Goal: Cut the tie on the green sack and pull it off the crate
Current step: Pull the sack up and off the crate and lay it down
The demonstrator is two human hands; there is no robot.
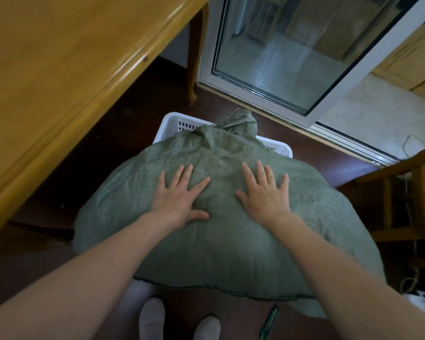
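Note:
A bulging green woven sack [138, 182] lies over a white slotted plastic crate [174, 122], hiding all of it but the far rim. The sack's bunched neck [241, 123] points away from me at the crate's far edge; no tie shows there. My left hand [180, 195] and my right hand [265, 192] both lie flat on top of the sack, fingers spread and straight, about a hand's width apart. A green-handled cutter [270, 320] lies on the dark floor by my feet, below the sack's hemmed bottom edge.
A wooden table [59, 69] overhangs at the left, one leg [194, 57] standing just beyond the crate. A white-framed glass door [280, 57] stands open behind the crate. A wooden chair [402, 192] and tangled cords crowd the right. My socked feet [152, 317] stand below the sack.

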